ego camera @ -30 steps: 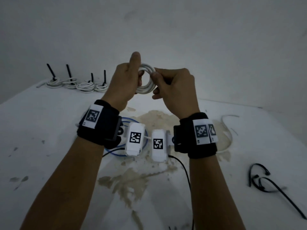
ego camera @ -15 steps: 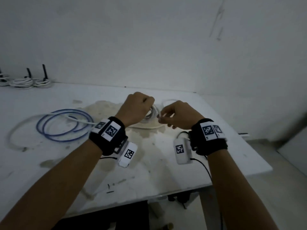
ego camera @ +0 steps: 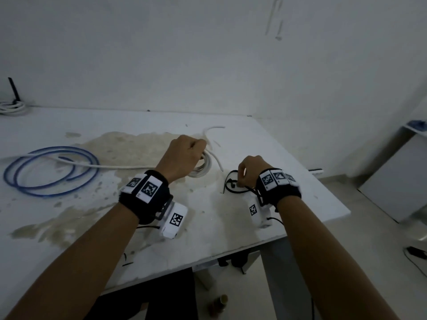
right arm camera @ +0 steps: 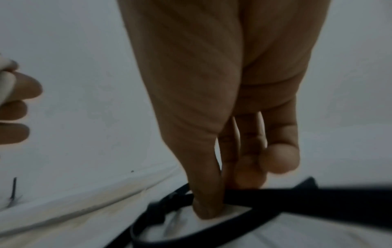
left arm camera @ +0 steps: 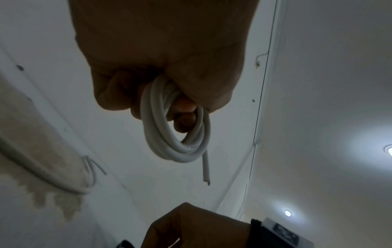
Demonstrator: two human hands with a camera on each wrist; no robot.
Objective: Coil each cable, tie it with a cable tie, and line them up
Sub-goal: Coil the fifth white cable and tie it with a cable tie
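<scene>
My left hand grips a small white cable coil just above the stained white table. In the left wrist view the left hand has its fingers curled through the coil, and one loose end hangs out. My right hand is down on a bunch of black cable ties near the table's right side. The right wrist view shows the right hand pinching a black cable tie between thumb and fingers.
A blue cable lies in loose loops at the left, with a long white cable running across it. A tied white coil sits at the far left by the wall. The table's right edge is close to my right wrist.
Both hands came down from in front of me to the table. My right hand let go of the coil and moved right onto the black ties. The head view swung right.
</scene>
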